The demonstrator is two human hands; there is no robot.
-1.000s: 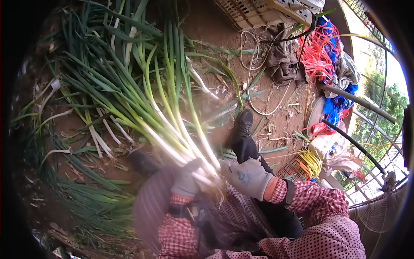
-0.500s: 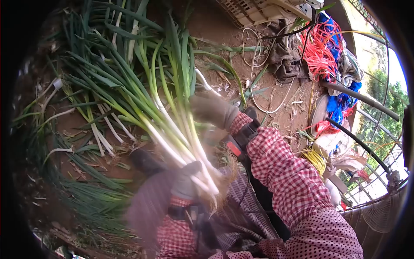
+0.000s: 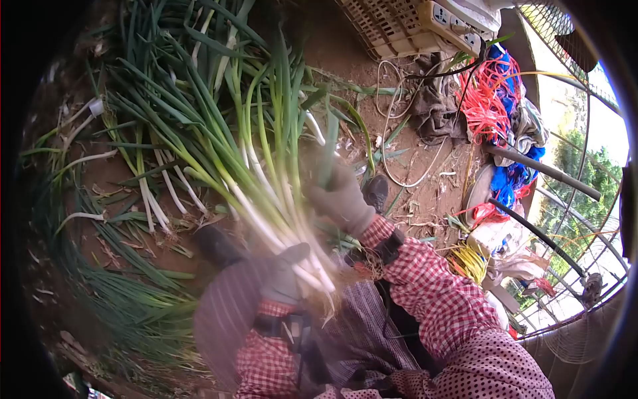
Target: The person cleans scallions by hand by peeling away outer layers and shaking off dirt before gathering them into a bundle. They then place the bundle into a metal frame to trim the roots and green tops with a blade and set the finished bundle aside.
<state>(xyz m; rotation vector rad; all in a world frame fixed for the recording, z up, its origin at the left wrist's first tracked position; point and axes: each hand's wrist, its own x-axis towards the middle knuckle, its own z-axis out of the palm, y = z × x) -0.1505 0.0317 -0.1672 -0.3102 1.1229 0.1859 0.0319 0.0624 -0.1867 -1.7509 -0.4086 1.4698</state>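
My left hand (image 3: 282, 276), in a grey glove, is closed around the white lower ends of a bunch of green onions (image 3: 266, 193). Their roots hang past my fingers toward my lap, and the green tops fan out away from me. To the right of the bunch, my right hand (image 3: 345, 203), also gloved, has its fingers curled. A long green onion leaf (image 3: 327, 149) rises from its grip, smeared by motion; whether a stalk is attached cannot be made out.
More green onions (image 3: 153, 312) lie piled on the dirt floor at left. A beige crate (image 3: 385, 33) carries a power strip (image 3: 452, 26). Red strings (image 3: 485, 100), yellow ties (image 3: 468, 263) and a grey cloth (image 3: 435, 110) lie at right. A dark shoe (image 3: 375, 193) shows beyond my right wrist.
My right hand has shifted down and slightly right, with a green leaf now showing in it. My left hand keeps its hold on the bunch. The view has tilted slightly.
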